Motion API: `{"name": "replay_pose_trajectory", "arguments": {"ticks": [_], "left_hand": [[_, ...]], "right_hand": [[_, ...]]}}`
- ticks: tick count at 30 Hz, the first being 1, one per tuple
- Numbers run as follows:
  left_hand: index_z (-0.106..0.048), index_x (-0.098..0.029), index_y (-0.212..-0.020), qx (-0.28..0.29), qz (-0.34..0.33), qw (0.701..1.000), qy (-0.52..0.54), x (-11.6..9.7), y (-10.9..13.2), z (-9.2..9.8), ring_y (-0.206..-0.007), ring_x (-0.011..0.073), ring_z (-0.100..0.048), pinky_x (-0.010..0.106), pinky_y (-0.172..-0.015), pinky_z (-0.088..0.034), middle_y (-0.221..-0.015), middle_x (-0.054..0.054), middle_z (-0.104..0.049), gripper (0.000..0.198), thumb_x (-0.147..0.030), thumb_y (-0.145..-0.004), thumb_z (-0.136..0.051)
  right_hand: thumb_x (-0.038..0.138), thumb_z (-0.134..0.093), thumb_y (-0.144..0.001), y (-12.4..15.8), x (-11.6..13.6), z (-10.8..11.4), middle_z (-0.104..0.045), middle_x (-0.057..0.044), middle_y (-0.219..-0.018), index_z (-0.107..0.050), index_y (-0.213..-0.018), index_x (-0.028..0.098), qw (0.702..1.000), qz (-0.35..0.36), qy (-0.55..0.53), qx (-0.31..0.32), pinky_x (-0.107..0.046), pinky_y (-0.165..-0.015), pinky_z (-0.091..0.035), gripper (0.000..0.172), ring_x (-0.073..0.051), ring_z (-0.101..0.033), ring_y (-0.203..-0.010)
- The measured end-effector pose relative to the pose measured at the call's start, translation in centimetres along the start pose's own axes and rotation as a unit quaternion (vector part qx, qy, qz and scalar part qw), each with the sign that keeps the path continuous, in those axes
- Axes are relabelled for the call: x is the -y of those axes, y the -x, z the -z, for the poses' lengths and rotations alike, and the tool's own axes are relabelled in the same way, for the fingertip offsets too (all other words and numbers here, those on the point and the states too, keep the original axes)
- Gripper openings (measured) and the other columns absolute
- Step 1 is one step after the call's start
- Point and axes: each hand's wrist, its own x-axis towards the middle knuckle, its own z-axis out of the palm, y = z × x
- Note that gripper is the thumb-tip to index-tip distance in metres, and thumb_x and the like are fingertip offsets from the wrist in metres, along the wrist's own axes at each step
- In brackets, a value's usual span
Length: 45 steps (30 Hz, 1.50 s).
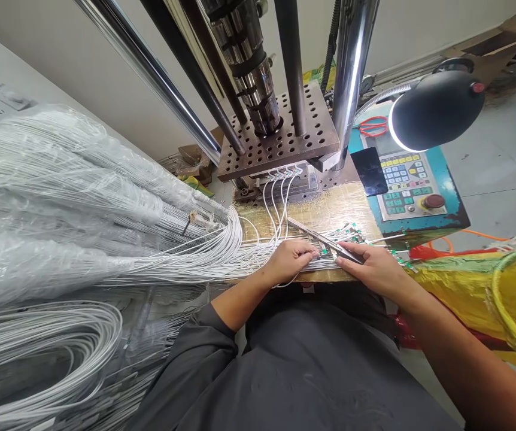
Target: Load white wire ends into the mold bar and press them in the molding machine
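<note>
My left hand [290,259] rests on a flat row of thin white wires [222,254] at the front of the wooden bench [325,211], fingers curled and pinching wire ends. My right hand [372,267] is closed on a long metal tool [318,237], like tweezers or a blade, which points up and left over the wire ends. Small green circuit pieces [352,230] tip the wires by both hands. Several white wires [278,200] run up into the mould [285,175] under the press.
A vertical press with steel columns [352,72] and a perforated plate [280,140] stands behind the bench. Large bagged bundles of white cable [60,197] fill the left. A control panel [408,182], a black lamp [437,108] and yellow plastic [477,287] sit right.
</note>
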Motion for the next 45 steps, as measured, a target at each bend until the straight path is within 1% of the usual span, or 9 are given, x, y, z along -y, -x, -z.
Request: {"name": "replay_pose_trajectory", "arguments": {"ticks": [7,12,18,24,28,33,37,42,45], "left_hand": [[-0.081,-0.018,-0.099,0.014,-0.009,1.000,0.019,0.1,0.0,0.3,-0.085,0.0158,-0.069,0.026,-0.081,-0.051,-0.092,0.004,-0.078,0.022,-0.031,-0.094,-0.063],[-0.081,-0.019,-0.099,0.017,0.015,1.000,0.017,-0.1,0.0,0.4,-0.087,0.0162,-0.070,0.026,-0.082,-0.051,-0.094,0.004,-0.078,0.023,-0.031,-0.094,-0.063],[-0.081,-0.020,-0.098,0.001,0.013,1.000,0.009,-0.1,0.2,0.3,-0.088,0.0166,-0.070,0.027,-0.083,-0.052,-0.095,0.004,-0.078,0.022,-0.032,-0.094,-0.063],[-0.081,-0.019,-0.099,-0.025,-0.001,1.000,0.007,-0.1,0.6,0.1,-0.086,0.0166,-0.070,0.027,-0.082,-0.052,-0.093,0.005,-0.078,0.023,-0.032,-0.095,-0.062],[-0.081,-0.019,-0.101,-0.038,0.002,0.999,0.006,-0.2,0.8,0.0,-0.086,0.0169,-0.070,0.028,-0.082,-0.052,-0.093,0.006,-0.078,0.026,-0.034,-0.097,-0.060],[-0.080,-0.020,-0.099,-0.037,0.004,0.999,-0.030,-0.4,1.1,-0.3,-0.085,0.0165,-0.068,0.027,-0.081,-0.051,-0.091,0.005,-0.077,0.026,-0.033,-0.098,-0.058],[-0.079,-0.019,-0.097,-0.046,-0.010,0.998,-0.049,-0.7,1.2,-0.3,-0.081,0.0149,-0.066,0.026,-0.078,-0.048,-0.088,0.004,-0.075,0.026,-0.032,-0.100,-0.056],[-0.078,-0.019,-0.091,-0.061,-0.017,0.996,-0.070,-0.8,1.4,-0.5,-0.076,0.0139,-0.062,0.026,-0.074,-0.046,-0.080,0.003,-0.071,0.027,-0.031,-0.100,-0.056],[-0.077,-0.019,-0.091,-0.066,-0.020,0.995,-0.075,-0.7,1.6,-0.6,-0.077,0.0140,-0.063,0.026,-0.075,-0.047,-0.082,0.003,-0.071,0.027,-0.031,-0.101,-0.055]], "right_hand": [[0.052,-0.066,-0.083,0.1,0.2,0.0,-0.073,-0.005,-0.127,-0.073,-0.128,0.023,1.000,-0.011,-0.002,0.005,-0.041,-0.105,-0.052,0.054,-0.030,-0.068,-0.120],[0.052,-0.066,-0.083,0.1,0.6,0.2,-0.073,-0.005,-0.126,-0.073,-0.127,0.022,1.000,-0.017,-0.003,0.010,-0.041,-0.105,-0.053,0.054,-0.031,-0.067,-0.120],[0.053,-0.067,-0.083,0.1,0.4,0.2,-0.072,-0.005,-0.128,-0.073,-0.128,0.022,1.000,-0.017,-0.001,0.012,-0.042,-0.107,-0.052,0.055,-0.031,-0.066,-0.122],[0.052,-0.067,-0.082,0.1,0.3,0.1,-0.074,-0.004,-0.125,-0.074,-0.126,0.024,1.000,-0.023,-0.005,0.006,-0.041,-0.104,-0.054,0.052,-0.031,-0.068,-0.119],[0.053,-0.067,-0.082,0.0,0.1,0.1,-0.073,-0.004,-0.126,-0.073,-0.128,0.024,1.000,-0.025,0.001,0.011,-0.042,-0.106,-0.052,0.054,-0.031,-0.067,-0.121],[0.053,-0.065,-0.083,0.0,0.1,0.1,-0.072,-0.005,-0.128,-0.071,-0.130,0.021,0.999,-0.036,0.004,0.020,-0.043,-0.108,-0.050,0.057,-0.031,-0.066,-0.123],[0.054,-0.064,-0.083,-0.1,0.1,0.1,-0.071,-0.006,-0.131,-0.070,-0.132,0.020,0.999,-0.037,0.002,0.025,-0.043,-0.109,-0.049,0.060,-0.031,-0.065,-0.124],[0.054,-0.065,-0.082,-0.1,0.2,0.1,-0.071,-0.006,-0.130,-0.070,-0.130,0.020,0.999,-0.033,0.002,0.022,-0.044,-0.108,-0.050,0.059,-0.031,-0.065,-0.122],[0.055,-0.065,-0.082,0.0,0.2,0.1,-0.072,-0.005,-0.129,-0.070,-0.130,0.021,0.999,-0.033,0.005,0.019,-0.044,-0.108,-0.050,0.059,-0.031,-0.066,-0.122]]}}
